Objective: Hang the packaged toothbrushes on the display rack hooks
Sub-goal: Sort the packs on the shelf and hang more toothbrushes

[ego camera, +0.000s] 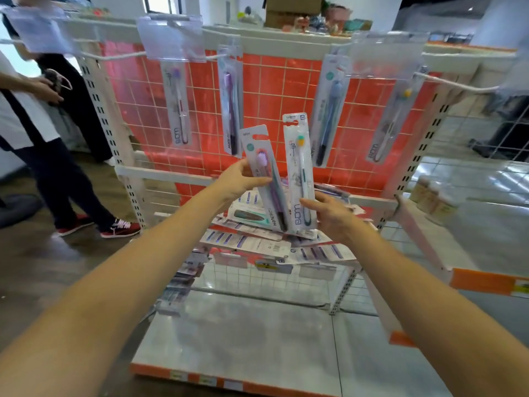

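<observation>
Fingers: left hand point(239, 179) pinches purple toothbrush pack point(264, 179); right hand point(329, 214) grips white toothbrush pack point(299, 170) near its foot.
Axis: both packs upright, hang-holes on top.
Stock: loose packs point(257, 239) on shelf below.
Hooks point(220, 56): above and beyond both hands, four packs hanging; neither hand clearly nearer.

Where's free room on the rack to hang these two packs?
Free grid shows between the purple hanging pack and the blue hanging pack. The shelf pile below the left hand and right hand is crowded.
</observation>
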The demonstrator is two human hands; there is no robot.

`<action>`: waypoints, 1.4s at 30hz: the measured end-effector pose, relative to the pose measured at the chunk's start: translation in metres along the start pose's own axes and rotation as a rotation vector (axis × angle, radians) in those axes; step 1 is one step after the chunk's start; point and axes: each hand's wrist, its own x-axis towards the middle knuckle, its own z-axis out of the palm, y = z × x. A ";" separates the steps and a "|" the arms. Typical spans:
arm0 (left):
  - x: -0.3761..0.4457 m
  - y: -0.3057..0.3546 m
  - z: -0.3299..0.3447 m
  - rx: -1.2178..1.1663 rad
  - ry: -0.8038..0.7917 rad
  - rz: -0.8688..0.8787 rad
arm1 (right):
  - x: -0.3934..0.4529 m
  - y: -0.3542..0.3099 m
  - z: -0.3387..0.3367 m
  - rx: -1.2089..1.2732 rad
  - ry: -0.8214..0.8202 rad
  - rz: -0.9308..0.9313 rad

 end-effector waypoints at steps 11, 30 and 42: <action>-0.002 0.015 0.004 -0.226 0.053 0.030 | -0.009 -0.020 0.006 0.124 -0.066 -0.075; -0.027 0.027 -0.079 -0.235 0.111 0.123 | 0.002 -0.036 0.113 0.357 -0.105 -0.191; -0.051 0.053 -0.105 -0.195 -0.019 0.434 | 0.001 -0.028 0.158 0.209 0.092 -0.269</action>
